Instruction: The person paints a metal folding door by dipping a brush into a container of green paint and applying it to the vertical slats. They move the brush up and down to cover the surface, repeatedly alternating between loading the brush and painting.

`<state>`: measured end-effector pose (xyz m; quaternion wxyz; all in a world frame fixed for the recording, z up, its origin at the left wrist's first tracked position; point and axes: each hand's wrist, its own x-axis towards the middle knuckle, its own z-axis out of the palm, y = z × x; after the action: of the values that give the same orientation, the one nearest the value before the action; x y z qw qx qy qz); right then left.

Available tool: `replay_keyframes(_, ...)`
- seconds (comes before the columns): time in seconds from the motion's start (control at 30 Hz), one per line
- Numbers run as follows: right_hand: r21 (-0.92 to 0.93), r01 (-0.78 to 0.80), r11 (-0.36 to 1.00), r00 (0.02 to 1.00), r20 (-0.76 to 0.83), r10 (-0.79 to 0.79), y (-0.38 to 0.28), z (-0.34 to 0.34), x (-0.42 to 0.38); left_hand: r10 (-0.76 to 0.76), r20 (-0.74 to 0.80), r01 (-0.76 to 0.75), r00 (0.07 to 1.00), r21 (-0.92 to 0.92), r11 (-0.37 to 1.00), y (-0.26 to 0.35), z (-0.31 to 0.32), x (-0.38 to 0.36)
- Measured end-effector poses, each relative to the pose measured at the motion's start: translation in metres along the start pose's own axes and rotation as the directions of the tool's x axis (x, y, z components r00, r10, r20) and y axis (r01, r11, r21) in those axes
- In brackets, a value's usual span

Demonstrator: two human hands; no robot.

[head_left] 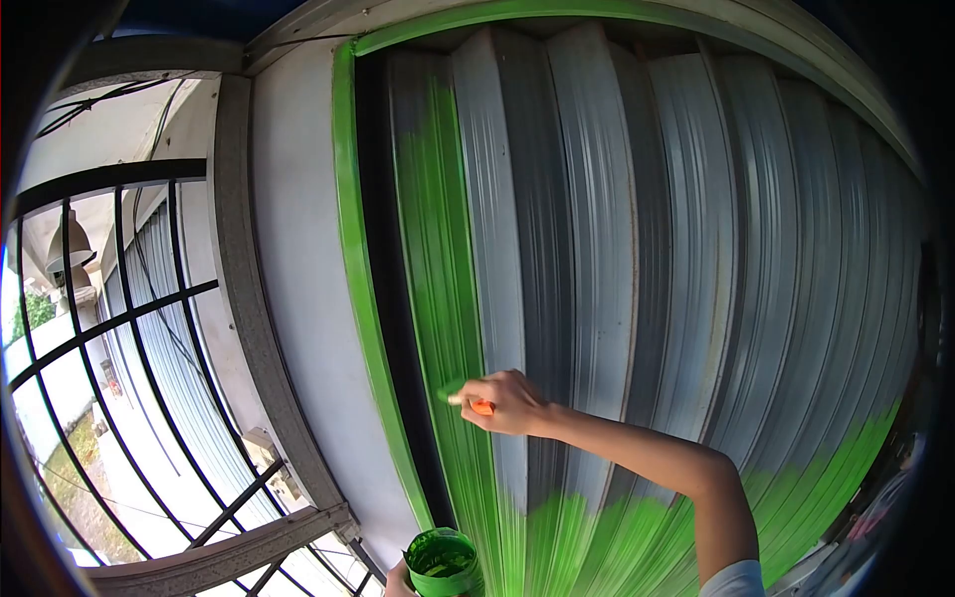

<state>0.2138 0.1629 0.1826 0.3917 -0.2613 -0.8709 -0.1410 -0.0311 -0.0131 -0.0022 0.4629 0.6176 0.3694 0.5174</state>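
Note:
My right hand is closed around a paintbrush with an orange handle. Green bristles at its tip are against or very near the leftmost panel of a grey folding metal door. That panel carries green paint over most of its height, and green also covers the lower part of several other folds. At the bottom edge, my left hand holds a container of green paint, its open top facing up. Most of the left hand is cut off or hidden behind the container.
A green frame runs along the door's left side and top. Left of it are a white wall strip, a grey post and a barred black metal grille. Daylight, a lamp and a pale building show beyond the bars.

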Motion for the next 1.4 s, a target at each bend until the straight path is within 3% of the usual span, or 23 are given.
replay_keyframes(0.1,0.048,-0.025,0.999,0.997,0.071,0.022,0.012,-0.006,0.020,0.040,0.006,-0.040,0.999,0.074,0.996,0.000,0.001,-0.002)
replay_keyframes(0.2,0.004,-0.034,0.999,0.999,0.019,0.034,0.039,-0.040,0.089,0.014,-0.024,-0.016,1.000,-0.073,0.997,-0.008,-0.001,-0.003)
replay_keyframes(0.27,0.102,-0.253,0.962,0.967,0.052,0.249,0.029,-0.084,0.140,0.011,0.031,-0.010,0.999,-0.017,1.000,-0.024,-0.009,0.002)
replay_keyframes(0.3,0.075,-0.294,0.953,0.956,-0.005,0.295,0.025,-0.103,0.164,0.007,0.054,-0.007,0.998,0.013,1.000,-0.028,-0.012,0.005)
replay_keyframes(0.43,0.007,-0.235,0.972,0.969,-0.073,0.235,0.015,-0.168,0.239,0.007,-0.096,-0.008,0.995,-0.015,1.000,0.005,0.000,0.004)
replay_keyframes(0.57,0.017,-0.183,0.983,0.936,-0.304,0.179,0.008,-0.221,0.294,0.019,-0.056,-0.022,0.998,-0.053,0.998,0.009,-0.002,0.018)
replay_keyframes(0.6,-0.020,-0.144,0.989,0.909,-0.399,0.124,0.006,-0.231,0.303,0.020,-0.092,-0.017,0.996,0.033,0.999,0.011,-0.002,0.018)
replay_keyframes(0.73,-0.087,-0.033,0.996,0.761,-0.648,-0.032,0.010,-0.245,0.322,0.075,-0.080,-0.081,0.994,-0.075,0.994,0.007,0.004,0.025)
replay_keyframes(0.83,-0.232,-0.042,0.972,0.811,-0.576,-0.102,0.026,-0.214,0.302,0.070,-0.073,-0.074,0.995,-0.054,0.996,0.002,0.006,0.025)
replay_keyframes(0.9,-0.368,0.055,0.928,0.817,-0.518,-0.253,0.033,-0.175,0.262,0.066,-0.056,-0.067,0.996,-0.017,0.998,0.000,0.008,0.023)
replay_keyframes(1.03,-0.281,0.188,0.941,0.911,-0.307,-0.274,0.039,-0.101,0.151,0.035,-0.005,-0.035,0.999,-0.059,0.998,0.008,0.014,0.013)
replay_keyframes(1.1,-0.267,0.147,0.952,0.953,-0.218,-0.209,0.023,-0.091,0.098,0.060,0.020,-0.059,0.998,-0.056,0.997,0.002,0.017,0.011)
replay_keyframes(1.2,-0.388,0.264,0.883,0.950,-0.053,-0.307,0.023,-0.087,0.036,0.026,0.070,-0.020,0.997,-0.088,0.996,0.005,0.023,0.004)
replay_keyframes(1.4,-0.234,0.172,0.957,0.981,-0.044,-0.188,0.008,-0.076,-0.033,0.032,0.098,-0.021,0.995,-0.111,0.994,-0.007,0.040,-0.004)
